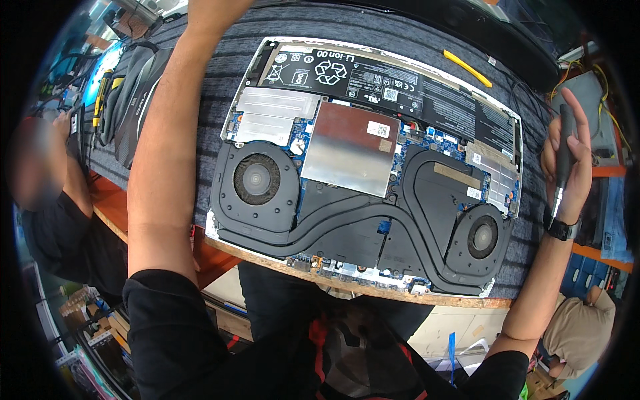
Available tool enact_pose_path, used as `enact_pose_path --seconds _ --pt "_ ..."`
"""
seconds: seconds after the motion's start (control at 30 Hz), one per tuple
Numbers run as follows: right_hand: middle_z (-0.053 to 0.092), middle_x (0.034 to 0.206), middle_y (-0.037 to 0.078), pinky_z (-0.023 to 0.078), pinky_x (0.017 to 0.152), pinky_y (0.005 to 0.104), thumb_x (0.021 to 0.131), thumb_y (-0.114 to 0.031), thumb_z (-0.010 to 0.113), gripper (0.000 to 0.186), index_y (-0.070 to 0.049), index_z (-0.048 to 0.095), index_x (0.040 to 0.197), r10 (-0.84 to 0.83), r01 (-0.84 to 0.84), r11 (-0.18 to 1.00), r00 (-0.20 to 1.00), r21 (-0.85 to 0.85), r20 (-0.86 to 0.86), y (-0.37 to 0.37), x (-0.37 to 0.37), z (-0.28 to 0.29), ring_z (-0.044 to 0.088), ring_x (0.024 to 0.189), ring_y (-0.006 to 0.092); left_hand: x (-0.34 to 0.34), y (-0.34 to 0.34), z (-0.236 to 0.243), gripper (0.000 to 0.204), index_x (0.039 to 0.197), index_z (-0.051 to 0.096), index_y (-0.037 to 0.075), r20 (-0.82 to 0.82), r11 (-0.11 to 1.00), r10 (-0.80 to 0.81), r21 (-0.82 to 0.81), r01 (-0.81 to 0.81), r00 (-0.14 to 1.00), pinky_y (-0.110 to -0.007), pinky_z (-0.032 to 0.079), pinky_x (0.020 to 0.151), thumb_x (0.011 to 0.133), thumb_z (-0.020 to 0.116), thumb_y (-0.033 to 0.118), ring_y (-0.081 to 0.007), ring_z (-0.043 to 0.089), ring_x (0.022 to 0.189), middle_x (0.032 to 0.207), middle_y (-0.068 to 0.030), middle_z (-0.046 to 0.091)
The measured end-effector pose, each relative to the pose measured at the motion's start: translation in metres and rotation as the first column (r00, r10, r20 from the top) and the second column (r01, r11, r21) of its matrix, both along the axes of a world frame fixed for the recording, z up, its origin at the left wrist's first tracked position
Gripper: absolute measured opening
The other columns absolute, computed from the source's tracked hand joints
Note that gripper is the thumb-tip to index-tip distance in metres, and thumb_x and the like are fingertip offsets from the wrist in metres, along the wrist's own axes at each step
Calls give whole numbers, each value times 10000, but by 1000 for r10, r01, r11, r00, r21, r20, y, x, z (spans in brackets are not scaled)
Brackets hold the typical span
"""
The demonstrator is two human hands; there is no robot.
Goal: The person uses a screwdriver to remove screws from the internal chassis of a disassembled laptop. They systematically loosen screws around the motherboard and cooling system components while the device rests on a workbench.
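Observation:
An opened laptop [353, 247] lies on the grey ribbed mat in front of me, its insides facing up. Along its far side runs the black battery [407, 87]. A silver metal shield [347, 163] sits in the middle, with a left fan [257, 179] and a right fan [483, 237] joined by black heat pipes. To the right of the laptop, raised off it, my right hand [579, 163] is closed round a screwdriver [565, 150] with a dark handle, its metal shaft pointing toward my wrist. My left hand [217, 10] reaches past the laptop's far left corner; the upper edge cuts off its fingers.
A yellow pry tool [468, 69] lies on the mat [320, 25] beyond the battery. Left of my forearm are a dark bag [141, 107] and a yellow-black tool [101, 100]. A long black object [460, 33] borders the far side. Other people sit at left and lower right.

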State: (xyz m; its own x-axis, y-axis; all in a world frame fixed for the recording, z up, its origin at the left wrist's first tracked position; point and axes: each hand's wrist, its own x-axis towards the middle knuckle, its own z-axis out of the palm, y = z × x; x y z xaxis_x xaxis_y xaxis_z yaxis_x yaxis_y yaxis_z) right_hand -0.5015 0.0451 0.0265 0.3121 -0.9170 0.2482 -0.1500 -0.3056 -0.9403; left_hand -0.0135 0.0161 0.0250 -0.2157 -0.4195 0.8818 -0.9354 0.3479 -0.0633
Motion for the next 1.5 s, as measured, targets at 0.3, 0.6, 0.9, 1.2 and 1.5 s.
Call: enact_pose_path --seconds 0.3,0.6,0.9,1.2,1.5 --pt "522 908 40 379 494 168 1010 -254 419 606 -27 313 1563 -71 74 996 996 -57 45 3 2 5 462 575 21 -6 5 5 100 992 695 17 -89 998 -64 4 65 994 -318 484 674 916 675 78 -172 627 734 820 -93 663" --pt "595 1348 202 598 898 278 1070 -197 501 514 -34 338 1530 183 -157 982 935 -107 305 -12 -11 -2 682 1091 186 -123 45 60 219 1041 713 0 -280 721 -631 132 680 723 -270 503 652 983 659 204 -126 626 748 870 -57 698" --pt "568 1383 232 566 992 326 1071 -171 498 475 -26 347 1498 259 -230 966 838 -119 481 -10 -11 -5 661 1158 232 -243 80 60 260 928 646 4 -19 768 -448 504 395 894 -467 543 780 943 648 264 -381 659 858 838 -176 641" --pt "558 1391 223 558 1001 302 1069 -172 509 470 -25 361 1490 145 -125 989 824 -74 548 -14 -15 -6 642 1190 232 -240 94 71 260 828 646 -13 -19 812 -501 336 477 865 -455 507 714 962 641 210 -360 626 767 840 -173 649" --pt "593 1340 252 598 940 307 1052 -143 555 440 -18 369 1431 184 -152 983 873 -106 451 -2 -2 -3 679 1132 254 -221 109 40 183 917 694 26 -134 827 -435 332 453 891 -434 513 669 960 660 201 -347 648 743 807 -143 661"
